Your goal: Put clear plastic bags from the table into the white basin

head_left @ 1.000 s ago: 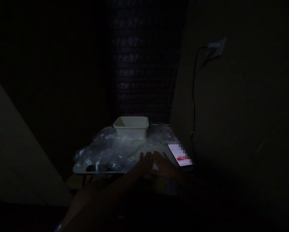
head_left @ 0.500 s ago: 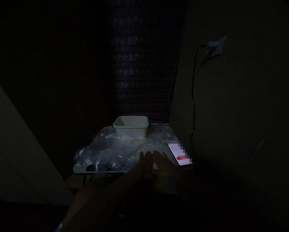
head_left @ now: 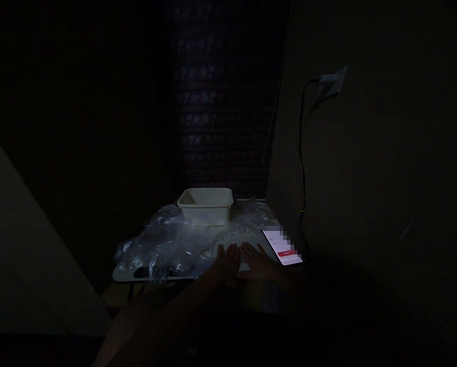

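The room is very dark. My left hand [head_left: 228, 261] and my right hand [head_left: 256, 262] lie flat side by side on a small white table [head_left: 121, 273], fingers spread, holding nothing. Just right of my right hand a lit phone [head_left: 282, 246] lies on the table. Crumpled clear plastic wrap [head_left: 163, 244] covers the table to the left of my hands. Behind it stands a white rectangular tub [head_left: 205, 205].
A wall rises on the right with a socket [head_left: 331, 81] and a dark cable [head_left: 301, 153] hanging down to the table's corner. A patterned dark curtain [head_left: 221, 102] hangs behind the table. A pale slanted surface [head_left: 22, 265] fills the lower left.
The view has shifted slightly, so everything sits a little lower and to the left. Both hands stay flat in the same place on the table.
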Motion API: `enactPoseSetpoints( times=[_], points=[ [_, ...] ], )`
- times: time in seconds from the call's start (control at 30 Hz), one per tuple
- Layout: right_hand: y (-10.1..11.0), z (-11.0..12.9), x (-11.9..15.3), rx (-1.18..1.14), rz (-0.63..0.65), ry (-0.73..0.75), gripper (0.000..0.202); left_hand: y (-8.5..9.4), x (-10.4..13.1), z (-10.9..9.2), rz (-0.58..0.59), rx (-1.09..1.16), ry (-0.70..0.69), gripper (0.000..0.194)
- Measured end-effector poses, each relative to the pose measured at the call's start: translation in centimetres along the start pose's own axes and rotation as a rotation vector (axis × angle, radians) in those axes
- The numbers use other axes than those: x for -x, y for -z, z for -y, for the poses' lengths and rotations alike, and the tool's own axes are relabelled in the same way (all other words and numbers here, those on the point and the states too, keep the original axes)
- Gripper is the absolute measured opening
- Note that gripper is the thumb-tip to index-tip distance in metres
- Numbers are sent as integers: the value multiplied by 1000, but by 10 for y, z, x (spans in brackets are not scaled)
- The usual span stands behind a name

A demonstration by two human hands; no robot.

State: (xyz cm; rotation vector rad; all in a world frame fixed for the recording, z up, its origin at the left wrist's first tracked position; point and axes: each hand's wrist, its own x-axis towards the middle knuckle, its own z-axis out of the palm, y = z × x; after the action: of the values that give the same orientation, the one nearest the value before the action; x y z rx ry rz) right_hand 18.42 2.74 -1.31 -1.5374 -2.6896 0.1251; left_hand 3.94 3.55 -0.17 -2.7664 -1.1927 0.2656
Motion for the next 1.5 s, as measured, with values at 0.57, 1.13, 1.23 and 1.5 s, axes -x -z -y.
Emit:
enactPoseSetpoints(
  times=[0.57, 1.13, 1.23, 1.5],
  points=[
    [-8, 4, -7, 97, -48, 129, 96, -21, -4, -11, -104, 8, 145, 84],
    [-10, 6, -8, 56, 6, 85, 91, -13, -1, -15, -75, 49, 180, 80],
    [-6, 6, -9, 34, 34, 79, 94, -16, -2, -13, -88, 39, 165, 81],
    [35, -21, -13, -343, -21, -83, 42, 5, 4, 4, 68, 212, 15, 72]
  ],
)
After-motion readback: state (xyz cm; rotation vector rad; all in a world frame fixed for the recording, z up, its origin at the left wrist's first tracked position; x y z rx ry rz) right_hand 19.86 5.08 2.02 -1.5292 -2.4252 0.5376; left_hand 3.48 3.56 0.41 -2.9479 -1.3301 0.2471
